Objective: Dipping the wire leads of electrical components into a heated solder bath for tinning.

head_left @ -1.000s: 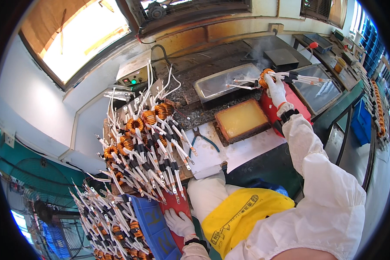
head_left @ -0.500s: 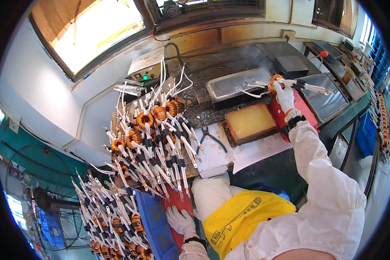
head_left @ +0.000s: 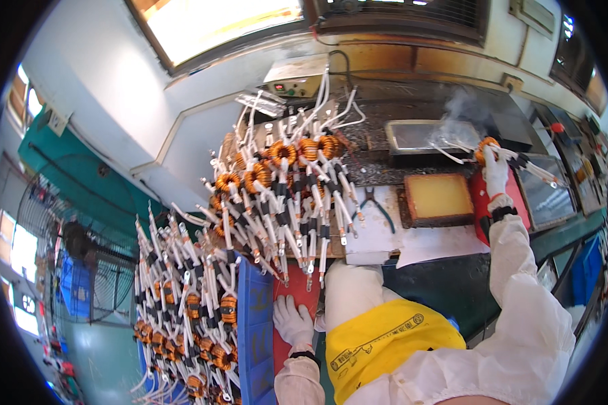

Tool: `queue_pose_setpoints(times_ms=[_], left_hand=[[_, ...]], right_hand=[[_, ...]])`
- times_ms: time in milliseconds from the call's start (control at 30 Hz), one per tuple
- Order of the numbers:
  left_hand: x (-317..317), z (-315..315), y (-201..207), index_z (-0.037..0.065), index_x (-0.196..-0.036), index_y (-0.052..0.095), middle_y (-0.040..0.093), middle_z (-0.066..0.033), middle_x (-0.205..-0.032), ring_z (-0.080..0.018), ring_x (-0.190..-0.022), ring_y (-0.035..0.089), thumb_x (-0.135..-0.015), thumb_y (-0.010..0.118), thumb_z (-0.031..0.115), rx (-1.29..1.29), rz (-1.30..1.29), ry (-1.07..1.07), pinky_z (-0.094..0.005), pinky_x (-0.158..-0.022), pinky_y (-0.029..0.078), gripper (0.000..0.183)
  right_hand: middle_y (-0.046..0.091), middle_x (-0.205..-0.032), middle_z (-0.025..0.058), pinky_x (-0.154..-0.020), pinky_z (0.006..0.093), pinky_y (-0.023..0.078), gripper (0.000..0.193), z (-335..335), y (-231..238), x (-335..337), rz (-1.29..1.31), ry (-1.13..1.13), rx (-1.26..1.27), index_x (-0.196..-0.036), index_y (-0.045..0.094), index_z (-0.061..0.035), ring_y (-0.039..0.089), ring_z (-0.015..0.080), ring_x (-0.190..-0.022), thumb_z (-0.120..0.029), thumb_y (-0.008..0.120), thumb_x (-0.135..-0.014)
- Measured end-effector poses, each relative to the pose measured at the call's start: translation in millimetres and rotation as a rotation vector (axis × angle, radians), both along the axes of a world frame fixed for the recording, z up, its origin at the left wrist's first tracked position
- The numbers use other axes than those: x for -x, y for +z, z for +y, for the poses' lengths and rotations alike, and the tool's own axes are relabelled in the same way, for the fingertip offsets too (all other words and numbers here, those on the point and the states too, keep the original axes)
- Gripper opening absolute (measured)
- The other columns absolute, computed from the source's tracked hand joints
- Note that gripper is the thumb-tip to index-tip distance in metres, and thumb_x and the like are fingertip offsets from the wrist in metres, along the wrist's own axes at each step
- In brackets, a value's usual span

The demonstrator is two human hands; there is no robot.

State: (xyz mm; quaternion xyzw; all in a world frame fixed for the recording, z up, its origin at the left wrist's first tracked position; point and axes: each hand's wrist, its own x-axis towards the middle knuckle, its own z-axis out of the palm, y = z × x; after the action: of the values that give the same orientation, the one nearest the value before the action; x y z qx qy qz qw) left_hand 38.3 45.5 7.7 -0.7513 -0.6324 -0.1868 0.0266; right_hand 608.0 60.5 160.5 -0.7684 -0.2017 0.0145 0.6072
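My right hand (head_left: pixel 496 171), in a white glove, is closed around a copper-wound toroidal coil (head_left: pixel 483 151) with white sleeved leads. Two of its leads (head_left: pixel 452 151) point left at the near right corner of a silver-surfaced metal pot (head_left: pixel 419 137), where smoke rises; whether their tips touch it I cannot tell. Other leads (head_left: pixel 542 175) stick out to the right. Under that hand is a red block (head_left: pixel 481 214). My gloved left hand (head_left: pixel 293 322) rests with fingers apart on a red surface (head_left: pixel 297 291), next to a blue crate (head_left: pixel 255 324), holding nothing.
Many similar coils (head_left: pixel 282 154) are heaped on the bench's left, leads hanging over its edge; more coils (head_left: pixel 228 310) fill the crate. Green-handled pliers (head_left: pixel 373 209) lie on white paper beside a tray of yellowish material (head_left: pixel 439 196). A control box (head_left: pixel 296 75) stands behind, a large fan (head_left: pixel 81 243) at far left.
The view has swung left, so the scene sits farther right in the picture. Smoke over the pot looks thicker. My right hand keeps its grip on the coil; my left stays on the red surface.
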Motion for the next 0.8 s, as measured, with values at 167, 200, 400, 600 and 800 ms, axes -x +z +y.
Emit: queue_pose_setpoints(times_ms=[167, 200, 400, 600, 800], left_hand=[[2.0, -1.3, 0.2, 0.006, -0.117, 0.051, 0.047, -0.0147, -0.126, -0.0340, -0.119, 0.040, -0.082, 0.052, 0.024, -0.009, -0.017, 0.009, -0.0451, -0.099, 0.033, 0.039], [2.1, -1.5, 0.4, 0.006, -0.116, 0.051, 0.047, -0.0145, -0.125, -0.0339, -0.119, 0.041, -0.081, 0.052, 0.024, -0.015, -0.016, 0.012, -0.0452, -0.099, 0.033, 0.039], [2.5, -0.8, -2.4, 0.007, -0.116, 0.051, 0.047, -0.0140, -0.125, -0.0336, -0.118, 0.041, -0.081, 0.053, 0.024, -0.037, -0.016, 0.014, -0.0453, -0.098, 0.033, 0.039], [2.8, 0.1, -4.5, 0.007, -0.116, 0.051, 0.047, -0.0132, -0.126, -0.0330, -0.119, 0.040, -0.081, 0.053, 0.024, -0.031, -0.013, 0.017, -0.0448, -0.098, 0.033, 0.039], [2.1, -0.7, -2.6, 0.007, -0.117, 0.051, 0.047, -0.0130, -0.126, -0.0325, -0.120, 0.040, -0.081, 0.052, 0.025, -0.016, -0.013, 0.017, -0.0444, -0.099, 0.032, 0.040]], right_hand=[[0.050, -0.053, 0.0003, -0.033, 0.0246, 0.030, 0.044, 4.1, -2.8, -3.5, 0.039, 0.017, -0.023, -0.107, 0.056, -0.0053, 0.042, 0.0085, -0.035, -0.040, 0.063, -0.082], [0.049, -0.053, 0.0001, -0.033, 0.0247, 0.030, 0.044, 5.3, -3.9, -4.0, 0.048, 0.018, -0.027, -0.107, 0.056, -0.0055, 0.042, 0.0085, -0.035, -0.041, 0.063, -0.082], [0.046, -0.050, -0.0010, -0.032, 0.0242, 0.029, 0.044, 6.1, -1.2, -1.0, 0.058, -0.007, -0.012, -0.107, 0.055, -0.0055, 0.041, 0.0084, -0.035, -0.041, 0.064, -0.081], [0.045, -0.049, -0.0008, -0.032, 0.0241, 0.029, 0.048, 3.9, 0.5, -0.7, 0.052, 0.020, -0.028, -0.107, 0.054, -0.0043, 0.041, 0.0086, -0.035, -0.043, 0.063, -0.081], [0.047, -0.049, 0.0003, -0.033, 0.0246, 0.030, 0.049, 5.6, 4.1, 4.8, 0.046, -0.014, 0.018, -0.107, 0.054, -0.0035, 0.042, 0.0094, -0.036, -0.044, 0.062, -0.081]])
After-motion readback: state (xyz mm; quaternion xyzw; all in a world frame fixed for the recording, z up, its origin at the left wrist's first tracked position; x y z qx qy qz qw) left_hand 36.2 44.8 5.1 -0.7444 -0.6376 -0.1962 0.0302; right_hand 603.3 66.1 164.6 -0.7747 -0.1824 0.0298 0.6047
